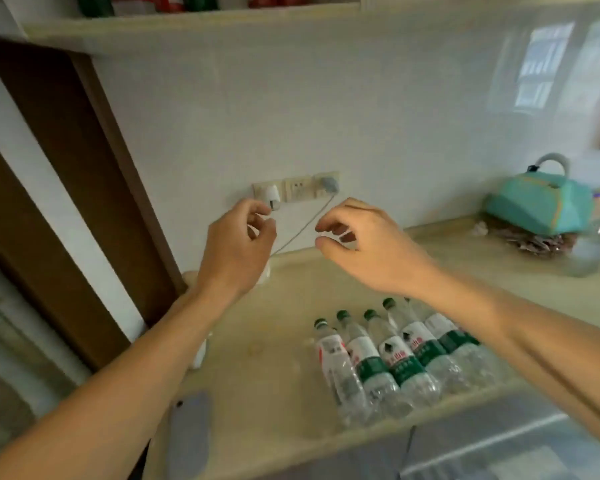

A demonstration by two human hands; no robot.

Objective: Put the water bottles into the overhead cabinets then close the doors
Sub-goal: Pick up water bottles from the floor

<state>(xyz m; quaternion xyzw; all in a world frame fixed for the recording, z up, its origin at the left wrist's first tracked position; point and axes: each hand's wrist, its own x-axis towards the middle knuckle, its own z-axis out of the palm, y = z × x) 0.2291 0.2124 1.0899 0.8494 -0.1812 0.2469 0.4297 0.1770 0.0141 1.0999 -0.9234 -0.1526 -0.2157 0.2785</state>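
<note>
Several clear water bottles [378, 362] with green caps and green-white labels lie side by side on the beige counter [278, 382], near its front edge. My left hand [238, 244] hovers above the counter's back left with loosely curled fingers, holding nothing. My right hand [364, 244] is raised beside it, fingers loosely curled and empty, above and behind the bottles. The open overhead cabinet's bottom shelf [187, 26] runs along the top, with red and green items standing on it.
Wall sockets [297, 188] with a white plug and a grey plug and cable sit behind my hands. A teal bag [537, 202] rests at the counter's right, a grey phone [189, 434] at its front left. A brown door frame [66, 188] stands on the left.
</note>
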